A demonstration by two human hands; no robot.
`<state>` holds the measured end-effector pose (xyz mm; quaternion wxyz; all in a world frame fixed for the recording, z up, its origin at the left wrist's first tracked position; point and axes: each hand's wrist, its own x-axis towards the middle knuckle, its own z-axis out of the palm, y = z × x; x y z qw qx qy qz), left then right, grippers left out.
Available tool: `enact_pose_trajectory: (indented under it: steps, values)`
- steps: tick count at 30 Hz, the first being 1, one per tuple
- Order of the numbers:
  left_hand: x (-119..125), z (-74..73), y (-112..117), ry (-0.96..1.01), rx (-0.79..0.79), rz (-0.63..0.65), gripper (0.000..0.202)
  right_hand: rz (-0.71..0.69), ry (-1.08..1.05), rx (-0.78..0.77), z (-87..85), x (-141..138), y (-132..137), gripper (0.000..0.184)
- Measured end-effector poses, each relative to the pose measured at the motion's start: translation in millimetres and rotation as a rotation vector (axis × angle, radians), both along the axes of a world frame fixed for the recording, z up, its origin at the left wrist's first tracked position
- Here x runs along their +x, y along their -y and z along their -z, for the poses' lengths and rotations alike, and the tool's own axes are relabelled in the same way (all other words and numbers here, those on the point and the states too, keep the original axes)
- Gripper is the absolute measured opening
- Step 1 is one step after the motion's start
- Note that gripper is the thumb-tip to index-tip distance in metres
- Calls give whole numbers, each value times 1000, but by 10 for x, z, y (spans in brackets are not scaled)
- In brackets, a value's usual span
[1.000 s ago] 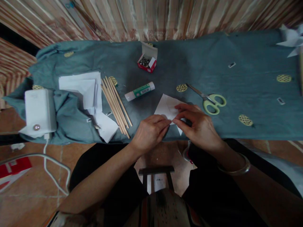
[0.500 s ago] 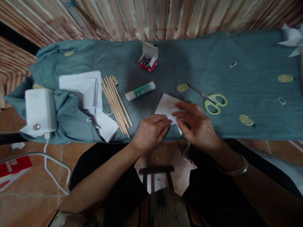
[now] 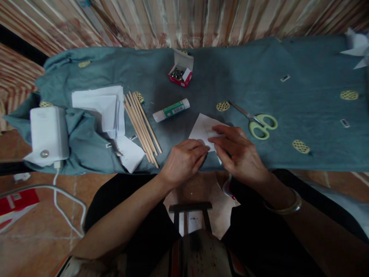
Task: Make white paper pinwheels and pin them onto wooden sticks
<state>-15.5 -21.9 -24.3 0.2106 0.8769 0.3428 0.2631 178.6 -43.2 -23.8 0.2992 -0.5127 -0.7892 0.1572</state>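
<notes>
A small piece of white paper (image 3: 201,126) lies at the table's front edge under both hands. My left hand (image 3: 186,159) is closed, thumb and forefinger pinched on the paper's near edge. My right hand (image 3: 235,150) rests on the paper's right side with its fingers stretched out and apart. A narrow white strip or corner shows below the right thumb. Above and left of the paper lies a green and white glue stick (image 3: 172,110). To the right of my right hand are scissors (image 3: 261,125) with light green handles, blades pointing up and left.
Several wooden sticks (image 3: 141,129) lie left of the glue stick, beside stacked white paper sheets (image 3: 98,94). A small red box (image 3: 180,76) of metal pins stands open at the back. A white device (image 3: 47,132) with a cable is far left; a folded paper shape (image 3: 357,46) is far right.
Hardly anything differs. Both hands keep almost the same place on the paper; the right fingers have shifted very slightly. The view has moved a little.
</notes>
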Motion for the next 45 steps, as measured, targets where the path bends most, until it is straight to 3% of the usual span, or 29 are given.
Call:
enact_pose_trajectory:
  steps: [11,20,24,35,40,45]
  values:
    - [11,-6,28,-35,-45,-1,17,-51,159,152,94,-100,74,30]
    - [11,-10,29,-69,-73,-14,17,-13,43,49,2,-4,43,40]
    - [13,-15,38,-100,-48,-9,18,80,72,-12,-41,73,-36,44]
    - [-265,-118,-241,-179,64,-22,23,219,32,-205,-252,185,-16,13]
    - [-198,-147,-164,-167,122,-10,23,185,13,-240,-261,156,9,11]
    - [-80,-138,-69,-238,116,79,26,141,9,-242,-272,126,24,12]
